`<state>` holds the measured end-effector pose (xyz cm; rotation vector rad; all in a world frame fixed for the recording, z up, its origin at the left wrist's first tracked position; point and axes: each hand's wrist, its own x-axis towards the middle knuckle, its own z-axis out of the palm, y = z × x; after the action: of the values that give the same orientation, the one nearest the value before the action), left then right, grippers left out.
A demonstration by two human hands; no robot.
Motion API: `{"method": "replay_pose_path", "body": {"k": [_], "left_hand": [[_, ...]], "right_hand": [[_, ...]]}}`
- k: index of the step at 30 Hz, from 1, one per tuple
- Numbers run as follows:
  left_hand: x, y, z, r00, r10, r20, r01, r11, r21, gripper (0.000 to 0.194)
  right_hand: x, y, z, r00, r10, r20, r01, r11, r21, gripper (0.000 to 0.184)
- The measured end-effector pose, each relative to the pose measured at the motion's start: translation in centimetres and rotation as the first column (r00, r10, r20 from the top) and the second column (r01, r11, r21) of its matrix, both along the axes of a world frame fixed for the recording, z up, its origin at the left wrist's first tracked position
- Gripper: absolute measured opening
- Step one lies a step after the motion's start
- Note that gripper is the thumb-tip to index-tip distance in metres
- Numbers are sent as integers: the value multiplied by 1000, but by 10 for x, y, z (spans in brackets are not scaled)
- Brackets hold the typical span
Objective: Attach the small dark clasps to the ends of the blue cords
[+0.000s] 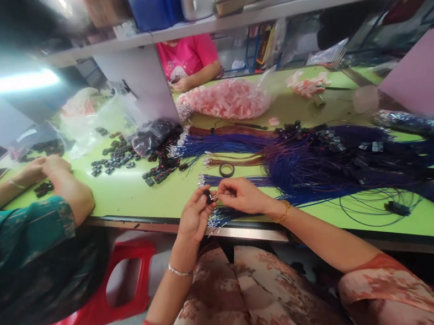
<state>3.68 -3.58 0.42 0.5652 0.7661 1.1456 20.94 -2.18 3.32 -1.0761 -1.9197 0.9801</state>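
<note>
Between the thumb and fingers of my left hand [195,214] is a small black connector housing [208,196]. My right hand [242,194] pinches a thin wire with a metal terminal [215,197] at the housing's right side; whether the tip is inside it I cannot make out. Both hands are close together above the table's front edge. Bundles of blue wires [241,180] with silvery ends lie just behind and under my hands. A dark roll of tape [226,170] rests flat behind my right hand.
Loose black housings [115,155] are scattered at the left, beside a bag of dark parts [153,135]. A bag of pink pieces [227,100] lies behind the wires. A co-worker's arms [62,178] rest at left; another person [190,60] sits opposite. A shelf [298,5] spans overhead.
</note>
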Motion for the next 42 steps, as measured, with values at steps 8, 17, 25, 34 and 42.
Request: {"method": "replay_pose_path", "body": {"k": [8,17,25,34,42], "left_hand": [[3,-1,1,1000,-11,10,11,1000,-13,27],[2,-2,0,999,-33,-20,33,999,-15,29],[8,-6,-2,995,34,-92,-37,999,-36,32],[11,-6,-9,982,107,-153,-114,993,-41,38],[16,-13,-14,956,174,-238,-174,985,22,40]], "right_hand": [[2,-6,-7,993,-53,102,18,949,314,4],[2,-7,-10,951,-83,296,-64,890,452,7],[-2,-7,-15,948,-62,311,-86,892,443,10],[-2,-7,-22,954,-36,297,-71,937,341,8],[-10,-13,-34,924,-117,364,-37,920,390,14]]}}
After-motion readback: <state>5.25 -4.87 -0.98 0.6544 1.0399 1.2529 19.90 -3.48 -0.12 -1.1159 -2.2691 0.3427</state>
